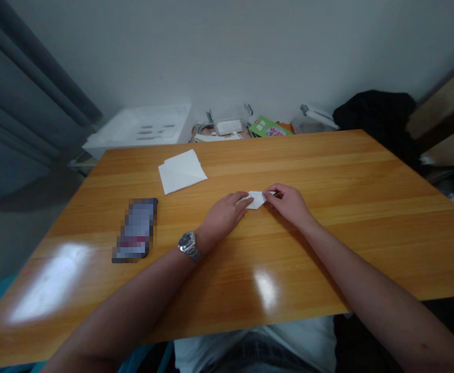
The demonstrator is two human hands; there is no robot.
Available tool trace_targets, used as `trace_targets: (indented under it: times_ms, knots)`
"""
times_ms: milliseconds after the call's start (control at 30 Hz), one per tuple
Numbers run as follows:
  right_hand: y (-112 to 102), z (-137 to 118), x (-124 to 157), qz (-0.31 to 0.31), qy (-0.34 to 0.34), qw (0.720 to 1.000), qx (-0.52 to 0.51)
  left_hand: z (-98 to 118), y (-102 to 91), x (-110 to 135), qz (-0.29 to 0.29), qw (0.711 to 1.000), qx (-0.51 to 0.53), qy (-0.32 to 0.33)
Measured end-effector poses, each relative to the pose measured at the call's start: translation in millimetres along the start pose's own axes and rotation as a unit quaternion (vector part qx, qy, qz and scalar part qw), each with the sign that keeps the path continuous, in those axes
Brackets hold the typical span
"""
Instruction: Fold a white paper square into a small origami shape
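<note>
A small piece of folded white paper (255,200) lies on the wooden table between my two hands. My left hand (226,214), with a metal watch (188,244) on its wrist, presses its fingers together on the left end of the paper. At the other end, my right hand (287,203) pinches the paper's edge between thumb and forefinger. The fingers cover both ends of the paper, so its full outline is hidden.
Sheets of white paper (183,172) lie at the back left of the table (339,176). A phone (137,228), blurred by pixels, is at the left. Behind the far edge stand a white tray-like piece (141,122), a green booklet (268,127) and dark cloth (374,116).
</note>
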State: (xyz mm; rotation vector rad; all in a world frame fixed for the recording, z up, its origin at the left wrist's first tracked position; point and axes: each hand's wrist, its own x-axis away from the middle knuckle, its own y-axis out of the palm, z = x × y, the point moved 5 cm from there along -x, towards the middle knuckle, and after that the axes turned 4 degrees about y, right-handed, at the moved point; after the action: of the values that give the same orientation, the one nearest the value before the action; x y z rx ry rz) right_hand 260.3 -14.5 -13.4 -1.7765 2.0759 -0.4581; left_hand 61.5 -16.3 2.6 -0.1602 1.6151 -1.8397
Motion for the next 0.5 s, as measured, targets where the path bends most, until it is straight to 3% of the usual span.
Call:
trace_targets:
  times_ms: [133,333,500]
  knots:
    - [-4,-9,1,0.025,-0.089,0.986,0.137,3,3.3,1,-0.031,0.998,-0.052,0.024]
    - [-2,-21,7,0.039,-0.182,0.944,0.274,10,-0.2,1,-0.030,0.997,-0.070,0.022]
    - [12,-33,19,-0.025,-0.216,0.906,0.363,13,-0.5,0,-0.026,0.997,-0.060,0.028]
